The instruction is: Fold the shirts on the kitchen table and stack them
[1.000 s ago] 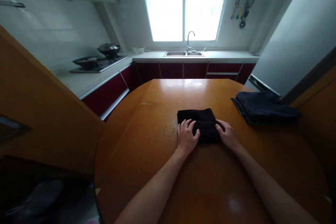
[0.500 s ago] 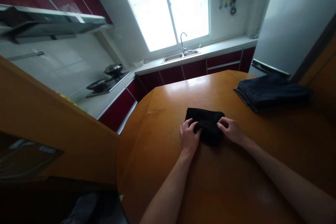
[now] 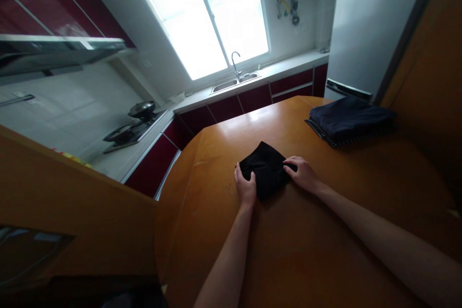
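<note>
A small folded black cloth (image 3: 266, 168) lies on the wooden table (image 3: 202, 231), turned so that one corner points away from me. My left hand (image 3: 246, 186) is at its left corner, with the fingers along the edge and the thumb on top, gripping it. At the right corner, my right hand (image 3: 300, 173) pinches the fabric between thumb and fingers. What kind of garment the cloth is I cannot tell.
A stack of folded dark clothes (image 3: 350, 118) sits at the table's far right. Beyond the table are a counter with a sink (image 3: 234, 84), and a stove with pans (image 3: 121, 134) on the left. A fridge (image 3: 368, 24) stands at the back right.
The black cloth has turned on the table and now lies cornerwise. My left hand has shifted from its near part to the left corner; my right hand stays at the right side. The view has swung.
</note>
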Tool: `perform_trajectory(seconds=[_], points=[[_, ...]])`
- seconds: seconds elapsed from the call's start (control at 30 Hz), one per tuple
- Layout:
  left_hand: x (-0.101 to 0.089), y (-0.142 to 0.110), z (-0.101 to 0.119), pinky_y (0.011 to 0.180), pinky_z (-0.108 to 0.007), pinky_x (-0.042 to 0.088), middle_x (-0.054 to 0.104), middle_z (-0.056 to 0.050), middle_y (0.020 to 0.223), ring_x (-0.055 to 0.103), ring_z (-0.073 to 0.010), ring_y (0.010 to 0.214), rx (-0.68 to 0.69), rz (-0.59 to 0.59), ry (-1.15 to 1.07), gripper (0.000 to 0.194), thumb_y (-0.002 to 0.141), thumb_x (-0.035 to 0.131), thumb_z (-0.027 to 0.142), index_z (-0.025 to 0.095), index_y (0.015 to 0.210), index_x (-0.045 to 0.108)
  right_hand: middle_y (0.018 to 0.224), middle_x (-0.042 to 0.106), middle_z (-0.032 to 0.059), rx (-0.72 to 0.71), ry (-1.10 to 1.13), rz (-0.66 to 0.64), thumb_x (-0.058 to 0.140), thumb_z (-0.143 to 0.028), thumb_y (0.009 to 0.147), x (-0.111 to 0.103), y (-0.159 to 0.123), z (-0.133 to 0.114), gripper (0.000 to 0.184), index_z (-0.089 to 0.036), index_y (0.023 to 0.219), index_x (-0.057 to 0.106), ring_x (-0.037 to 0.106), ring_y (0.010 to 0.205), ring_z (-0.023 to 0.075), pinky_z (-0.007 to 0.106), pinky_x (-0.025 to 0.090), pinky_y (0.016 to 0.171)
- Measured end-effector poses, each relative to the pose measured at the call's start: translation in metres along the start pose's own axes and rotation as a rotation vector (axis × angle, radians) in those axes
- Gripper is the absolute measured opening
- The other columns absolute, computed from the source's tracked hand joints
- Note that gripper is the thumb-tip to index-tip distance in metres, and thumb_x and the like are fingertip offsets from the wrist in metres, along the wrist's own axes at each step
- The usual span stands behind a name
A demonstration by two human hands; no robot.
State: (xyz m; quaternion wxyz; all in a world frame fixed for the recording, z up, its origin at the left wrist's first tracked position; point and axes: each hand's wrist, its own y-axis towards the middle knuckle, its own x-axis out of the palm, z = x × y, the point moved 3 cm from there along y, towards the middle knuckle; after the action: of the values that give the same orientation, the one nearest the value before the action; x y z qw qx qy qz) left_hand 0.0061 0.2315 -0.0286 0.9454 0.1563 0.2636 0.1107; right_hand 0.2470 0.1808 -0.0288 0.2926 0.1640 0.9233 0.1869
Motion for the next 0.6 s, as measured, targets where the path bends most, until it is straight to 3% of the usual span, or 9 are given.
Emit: perform_trajectory(seconds=[0.1, 0.2, 0.3, 0.43, 0.5, 0.6], points=[[0.001, 0.002, 0.0, 0.119, -0.047, 0.039, 0.052, -0.016, 0.145, 0.049, -0.0291, 0.14, 0.014, -0.015, -0.026, 0.059, 0.086, 0.065, 0.019, 0.02, 0.143, 0.05, 0.099, 0.075, 0.0081, -0.026, 0.103, 0.009, 0.061, -0.027, 0.085, 0.0, -0.004, -0.009, 0.017, -0.021, 0.094, 0.074, 0.067, 0.099, 0.0255, 0.043, 0.052, 0.094], [-0.001, 0.007, -0.004, 0.108, -0.04, 0.052, 0.051, -0.017, 0.141, 0.061, -0.0254, 0.126, -0.059, 0.031, -0.134, 0.05, 0.089, 0.065, 0.02, 0.017, 0.137, 0.054, 0.101, 0.074, 0.0071, -0.066, 0.163, -0.008, 0.059, -0.023, 0.086, 0.001, -0.009, -0.023, 0.021, -0.021, 0.103, 0.072, 0.069, 0.096, 0.0243, 0.04, 0.054, 0.09], [-0.006, 0.015, -0.013, 0.102, -0.035, 0.055, 0.048, -0.017, 0.144, 0.065, -0.0225, 0.12, -0.184, 0.058, -0.262, 0.051, 0.09, 0.067, 0.02, 0.018, 0.139, 0.052, 0.104, 0.073, 0.0066, -0.26, 0.1, -0.076, 0.053, -0.015, 0.09, 0.001, -0.016, -0.043, 0.025, -0.023, 0.106, 0.072, 0.068, 0.101, 0.0233, 0.042, 0.052, 0.097], [-0.014, 0.025, -0.025, 0.096, -0.032, 0.057, 0.052, -0.016, 0.144, 0.069, -0.0216, 0.112, -0.305, 0.024, -0.5, 0.064, 0.083, 0.075, 0.01, 0.021, 0.141, 0.052, 0.107, 0.074, 0.005, -0.554, 0.044, -0.203, 0.047, -0.002, 0.088, 0.004, -0.03, -0.071, 0.036, -0.024, 0.105, 0.069, 0.065, 0.118, 0.0216, 0.051, 0.033, 0.118], [-0.017, 0.028, -0.03, 0.093, -0.031, 0.057, 0.053, -0.016, 0.143, 0.071, -0.0208, 0.107, -0.334, 0.026, -0.584, 0.067, 0.078, 0.077, 0.006, 0.021, 0.139, 0.054, 0.105, 0.074, 0.0039, -0.645, 0.066, -0.306, 0.049, 0.001, 0.083, 0.006, -0.039, -0.084, 0.037, -0.024, 0.102, 0.068, 0.063, 0.123, 0.0215, 0.051, 0.028, 0.122], [-0.02, 0.032, -0.037, 0.091, -0.032, 0.058, 0.056, -0.016, 0.141, 0.072, -0.0195, 0.101, -0.352, 0.004, -0.633, 0.068, 0.075, 0.079, 0.007, 0.021, 0.137, 0.056, 0.103, 0.074, 0.0036, -0.676, 0.13, -0.413, 0.056, -0.002, 0.077, 0.008, -0.049, -0.096, 0.032, -0.024, 0.097, 0.069, 0.068, 0.11, 0.0212, 0.045, 0.039, 0.115]])
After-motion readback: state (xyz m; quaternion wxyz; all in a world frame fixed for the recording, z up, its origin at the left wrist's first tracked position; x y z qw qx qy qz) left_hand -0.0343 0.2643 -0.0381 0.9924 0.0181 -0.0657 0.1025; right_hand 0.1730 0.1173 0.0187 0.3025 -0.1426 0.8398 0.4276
